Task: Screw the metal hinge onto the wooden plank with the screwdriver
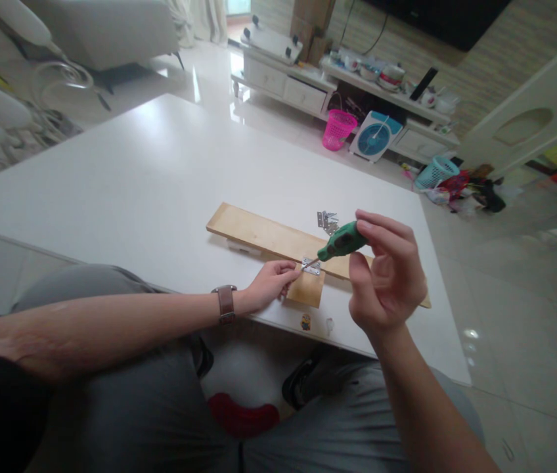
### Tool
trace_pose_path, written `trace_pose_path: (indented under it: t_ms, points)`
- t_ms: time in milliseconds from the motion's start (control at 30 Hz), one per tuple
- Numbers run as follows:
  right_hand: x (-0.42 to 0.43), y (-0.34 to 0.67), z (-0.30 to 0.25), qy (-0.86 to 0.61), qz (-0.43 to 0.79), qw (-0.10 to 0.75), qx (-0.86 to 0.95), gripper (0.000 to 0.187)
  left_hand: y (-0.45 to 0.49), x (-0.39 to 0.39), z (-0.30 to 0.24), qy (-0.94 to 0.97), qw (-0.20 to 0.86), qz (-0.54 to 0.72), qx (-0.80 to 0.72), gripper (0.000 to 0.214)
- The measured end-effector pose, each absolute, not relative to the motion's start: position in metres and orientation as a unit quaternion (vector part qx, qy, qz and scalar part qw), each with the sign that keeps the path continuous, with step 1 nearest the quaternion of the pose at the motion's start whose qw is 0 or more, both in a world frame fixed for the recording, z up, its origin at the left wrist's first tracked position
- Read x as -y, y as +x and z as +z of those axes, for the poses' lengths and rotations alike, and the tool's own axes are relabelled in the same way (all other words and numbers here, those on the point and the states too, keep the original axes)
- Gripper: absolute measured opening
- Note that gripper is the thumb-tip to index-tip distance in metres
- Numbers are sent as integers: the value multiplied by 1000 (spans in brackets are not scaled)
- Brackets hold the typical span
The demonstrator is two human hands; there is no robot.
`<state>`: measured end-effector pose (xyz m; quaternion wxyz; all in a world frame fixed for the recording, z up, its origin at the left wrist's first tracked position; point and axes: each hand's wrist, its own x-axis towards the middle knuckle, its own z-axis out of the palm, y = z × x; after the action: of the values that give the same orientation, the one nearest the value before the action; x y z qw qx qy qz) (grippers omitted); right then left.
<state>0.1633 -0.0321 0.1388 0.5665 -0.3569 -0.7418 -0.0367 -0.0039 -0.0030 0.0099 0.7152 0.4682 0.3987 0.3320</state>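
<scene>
My right hand (389,269) grips a green-handled screwdriver (342,242) by the end of its handle. The screwdriver slants down to the left, its tip at the left side of a metal hinge (312,266). That hinge lies across the joint between a long wooden board (259,226) and a small wooden piece (307,289). My left hand (273,284) is at the small piece's left edge, thumb and fingers pinched together beside the screwdriver tip. Whatever sits between those fingertips is too small to make out.
Loose hinges and screws (328,221) lie behind the long board on the white table (160,171). A small cartoon-figure sticker (305,322) and a small clear item (330,324) are near the front edge. Beyond stand a pink basket (338,130) and a blue-and-white fan (375,138).
</scene>
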Motion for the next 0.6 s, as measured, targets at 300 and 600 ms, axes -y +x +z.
trace_pose_path:
  t_ms: [300,600]
  points:
    - [33,161,140,-367,-30,587,721,51,-2,3,4,447,719,349,-402,39]
    - [34,162,141,-362,-34,558,746,50,-2,3,7,444,718,353,-404,41]
